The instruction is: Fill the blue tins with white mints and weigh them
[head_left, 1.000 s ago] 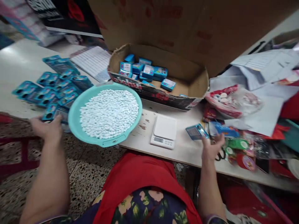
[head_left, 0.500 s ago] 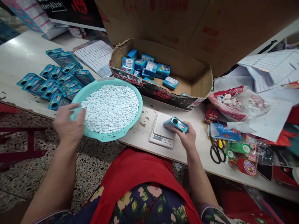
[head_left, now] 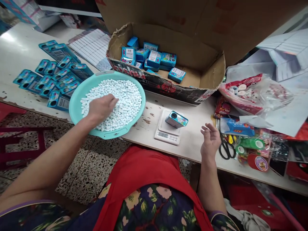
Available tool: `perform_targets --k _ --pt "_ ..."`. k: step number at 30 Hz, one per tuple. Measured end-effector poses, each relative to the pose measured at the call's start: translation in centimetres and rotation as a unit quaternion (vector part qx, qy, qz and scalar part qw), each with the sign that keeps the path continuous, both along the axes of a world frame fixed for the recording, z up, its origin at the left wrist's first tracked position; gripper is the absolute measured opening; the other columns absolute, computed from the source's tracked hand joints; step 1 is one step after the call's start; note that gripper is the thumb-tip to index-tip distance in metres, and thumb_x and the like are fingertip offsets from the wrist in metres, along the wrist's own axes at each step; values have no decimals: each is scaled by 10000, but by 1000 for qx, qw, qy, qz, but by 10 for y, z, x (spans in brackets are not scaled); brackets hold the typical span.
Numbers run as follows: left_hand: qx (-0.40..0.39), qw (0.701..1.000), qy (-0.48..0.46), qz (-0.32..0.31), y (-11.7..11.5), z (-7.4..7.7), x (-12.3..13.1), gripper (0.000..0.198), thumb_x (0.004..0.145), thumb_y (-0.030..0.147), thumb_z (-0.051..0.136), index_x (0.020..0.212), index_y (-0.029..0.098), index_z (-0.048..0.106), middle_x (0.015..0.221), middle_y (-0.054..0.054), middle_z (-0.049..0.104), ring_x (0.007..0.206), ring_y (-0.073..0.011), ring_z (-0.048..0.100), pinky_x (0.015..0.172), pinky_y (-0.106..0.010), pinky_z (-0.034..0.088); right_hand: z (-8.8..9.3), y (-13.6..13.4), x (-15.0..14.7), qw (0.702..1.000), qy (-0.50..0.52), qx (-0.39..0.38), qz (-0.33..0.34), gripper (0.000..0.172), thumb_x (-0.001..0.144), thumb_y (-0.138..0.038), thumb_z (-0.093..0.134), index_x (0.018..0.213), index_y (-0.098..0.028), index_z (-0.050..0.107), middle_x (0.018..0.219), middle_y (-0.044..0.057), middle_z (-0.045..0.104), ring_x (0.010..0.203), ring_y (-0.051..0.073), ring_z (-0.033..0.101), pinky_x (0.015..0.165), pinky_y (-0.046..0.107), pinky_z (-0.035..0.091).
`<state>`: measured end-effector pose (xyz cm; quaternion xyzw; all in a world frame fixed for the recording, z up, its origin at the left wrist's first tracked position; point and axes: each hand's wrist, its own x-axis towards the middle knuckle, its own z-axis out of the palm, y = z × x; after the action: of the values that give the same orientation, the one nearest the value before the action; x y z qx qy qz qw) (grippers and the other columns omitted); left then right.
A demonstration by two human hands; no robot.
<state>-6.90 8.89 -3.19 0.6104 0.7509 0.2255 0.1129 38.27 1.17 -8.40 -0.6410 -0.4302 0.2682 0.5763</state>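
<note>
My left hand (head_left: 102, 107) is in the turquoise basin (head_left: 75, 106), its fingers closed together on the small white candies (head_left: 127, 96); how many it holds is hidden. To the right, a blue tin (head_left: 176, 119) with a round dark opening in its top stands on a small white digital scale (head_left: 166, 137). The scale's display is lit. My right hand (head_left: 210, 141) hovers over the table, right of the scale, with its fingers apart and nothing in them.
Several similar blue tins (head_left: 51, 89) stand left of the basin. Behind it, a cut-open cardboard box (head_left: 204, 77) holds more tins. Black scissors (head_left: 226, 149), rolls of green tape (head_left: 252, 143) and a plastic bag (head_left: 269, 99) lie at the right. Printed sheets (head_left: 91, 46) lie at the back left.
My right hand has let go of the blue tin on the scale and moved right. My left hand has gone from the basin's left rim into the candies and closed.
</note>
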Motion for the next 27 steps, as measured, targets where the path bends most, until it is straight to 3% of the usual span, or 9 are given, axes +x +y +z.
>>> perform_targets --k 2,6,9,13,16,19,24,25,27 --pt "59 973 -207 78 7 7 -7 236 830 329 620 676 177 525 556 25 463 540 -111 375 541 -241 313 -3 -7 4 999 6 -21 -27 470 777 -474 699 1136 -184 608 1151 101 651 988 213 663 922 454 508" --pt "74 769 -604 198 17 21 -15 329 930 435 464 711 189 465 576 9 442 490 -102 354 415 -220 208 -7 -8 -2 1000 11 -27 -4 440 760 -444 720 1101 -184 624 1100 93 673 989 212 662 924 439 512" --pt "6 690 -683 242 18 26 -13 356 979 397 391 694 188 438 529 24 375 454 -85 259 383 -205 149 -4 1 -16 996 -15 -24 80 486 741 -431 738 1147 -201 601 1151 106 659 1029 231 651 930 452 509" --pt "38 658 -719 222 14 30 -8 398 1005 414 315 681 199 402 511 38 319 451 -83 180 361 -202 115 6 13 -39 979 -112 -23 170 573 702 -444 768 1200 -235 576 1231 104 619 1124 260 602 977 483 482" --pt "33 666 -710 224 11 30 -5 365 1007 385 320 702 201 402 542 23 373 464 -81 218 369 -197 133 9 20 -54 971 -150 -17 185 626 680 -469 780 1220 -232 571 1245 103 602 1164 272 570 983 478 469" --pt "-9 705 -684 188 8 26 2 319 989 371 406 724 197 434 521 50 328 451 -79 179 386 -210 115 4 26 -63 974 -138 -31 176 610 649 -470 801 1162 -211 597 1161 87 632 1078 250 596 946 437 480" --pt "76 898 -421 100 7 12 10 209 845 288 610 681 165 567 526 31 453 515 -95 380 485 -231 294 3 37 -72 985 -81 -61 137 380 643 -452 799 851 -180 635 786 -8 641 733 163 591 781 354 508" --pt "88 921 -374 70 9 10 8 173 804 253 635 666 159 590 544 23 486 553 -100 424 518 -230 329 8 39 -75 986 -72 -53 137 369 639 -440 802 839 -179 635 779 -10 642 723 159 590 766 345 509" --pt "111 921 -370 53 14 6 3 133 776 230 634 667 158 611 551 25 490 561 -95 438 519 -212 339 22 44 -85 987 -58 -29 148 351 637 -409 811 841 -180 639 783 -9 651 723 158 596 749 333 511"
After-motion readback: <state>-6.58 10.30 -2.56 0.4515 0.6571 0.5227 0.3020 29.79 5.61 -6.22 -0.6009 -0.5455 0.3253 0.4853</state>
